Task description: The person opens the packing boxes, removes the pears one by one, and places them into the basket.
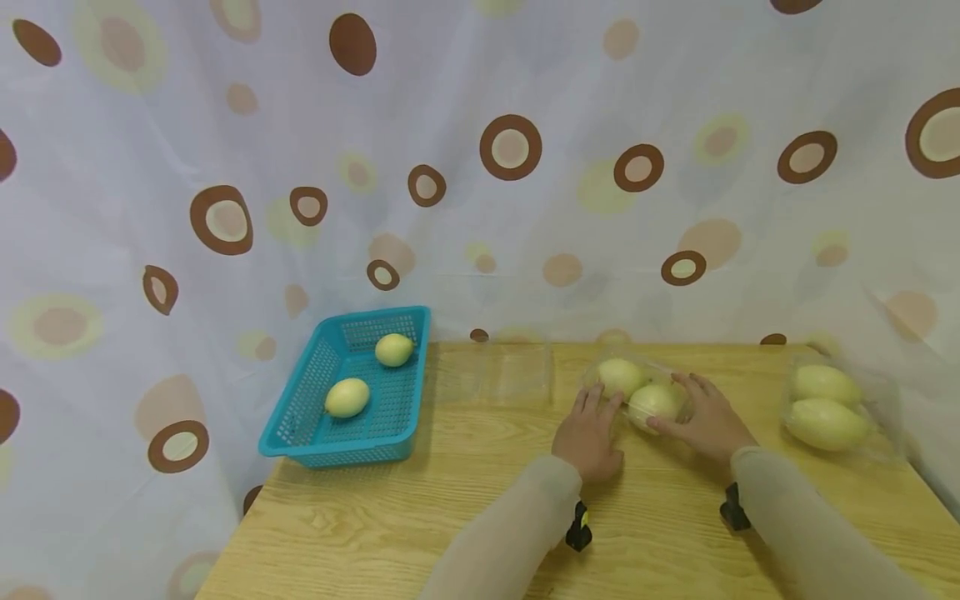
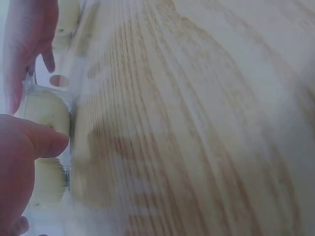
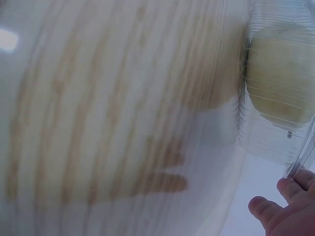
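Note:
A clear plastic container point(image 1: 678, 373) with two pale yellow oval fruits point(image 1: 654, 407) stands on the table in the head view. My left hand point(image 1: 589, 437) lies at its near left side, fingers stretched out and touching it; in the left wrist view the thumb point(image 2: 49, 141) extends in front of the container wall. At the right end, my right hand point(image 1: 708, 421) spans the corner, thumb in front and fingers behind, holding the container. The right wrist view has these fingertips point(image 3: 288, 187) at the clear rim, with a fruit point(image 3: 280, 78) behind the ribbed wall.
A blue plastic basket point(image 1: 408, 442) holding two similar fruits point(image 1: 347, 397) stands at the left. Beside it is another clear container point(image 1: 495, 396). At the far right, one more clear container point(image 1: 888, 400) holds two larger fruits point(image 1: 828, 423). A patterned curtain point(image 1: 465, 208) hangs behind the wooden table point(image 1: 360, 525).

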{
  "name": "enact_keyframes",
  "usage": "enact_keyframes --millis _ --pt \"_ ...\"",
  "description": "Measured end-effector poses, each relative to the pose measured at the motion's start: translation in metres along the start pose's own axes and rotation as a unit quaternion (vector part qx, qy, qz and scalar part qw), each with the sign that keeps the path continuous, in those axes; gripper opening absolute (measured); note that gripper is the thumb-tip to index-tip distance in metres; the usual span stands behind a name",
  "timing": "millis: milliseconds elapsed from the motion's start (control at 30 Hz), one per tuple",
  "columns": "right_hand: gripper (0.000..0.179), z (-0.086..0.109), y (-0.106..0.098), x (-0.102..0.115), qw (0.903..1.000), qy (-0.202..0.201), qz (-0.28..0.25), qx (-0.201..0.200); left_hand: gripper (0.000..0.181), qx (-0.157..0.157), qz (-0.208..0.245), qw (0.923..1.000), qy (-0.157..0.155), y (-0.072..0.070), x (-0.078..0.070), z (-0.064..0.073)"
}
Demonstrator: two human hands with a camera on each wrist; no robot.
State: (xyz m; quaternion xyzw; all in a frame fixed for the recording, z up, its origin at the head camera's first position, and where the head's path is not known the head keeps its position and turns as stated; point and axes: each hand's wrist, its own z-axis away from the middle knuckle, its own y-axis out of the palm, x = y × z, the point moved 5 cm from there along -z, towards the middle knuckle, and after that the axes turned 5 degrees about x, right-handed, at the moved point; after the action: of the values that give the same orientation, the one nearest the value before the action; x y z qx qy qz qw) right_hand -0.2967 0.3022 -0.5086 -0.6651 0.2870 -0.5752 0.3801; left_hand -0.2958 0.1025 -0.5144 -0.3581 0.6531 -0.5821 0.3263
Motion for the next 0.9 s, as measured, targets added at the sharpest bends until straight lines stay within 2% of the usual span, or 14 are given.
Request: enact_keyframes --millis 200,500,667,900 --pt "0.107 0.003 0.006 0.0 1.0 -0.006 0.001 0.0 0.086 -0.003 -0.007 1.0 -0.005 -0.005 -0.001 0.01" --pt "0.106 0.011 0.012 0.007 0.9999 -0.012 0.007 -0.003 0.088 -0.019 -0.028 0.9994 0.004 0.001 0.001 0.023" --pt "0.105 0.015 0.014 0.013 0.9997 -0.021 0.008 -0.006 0.087 -0.024 -0.039 0.9989 0.01 -0.002 0.003 0.032" --pt "0.105 0.023 0.018 0.018 0.9997 -0.022 0.003 -0.01 0.081 -0.049 -0.045 0.9975 0.024 -0.007 0.006 0.044"
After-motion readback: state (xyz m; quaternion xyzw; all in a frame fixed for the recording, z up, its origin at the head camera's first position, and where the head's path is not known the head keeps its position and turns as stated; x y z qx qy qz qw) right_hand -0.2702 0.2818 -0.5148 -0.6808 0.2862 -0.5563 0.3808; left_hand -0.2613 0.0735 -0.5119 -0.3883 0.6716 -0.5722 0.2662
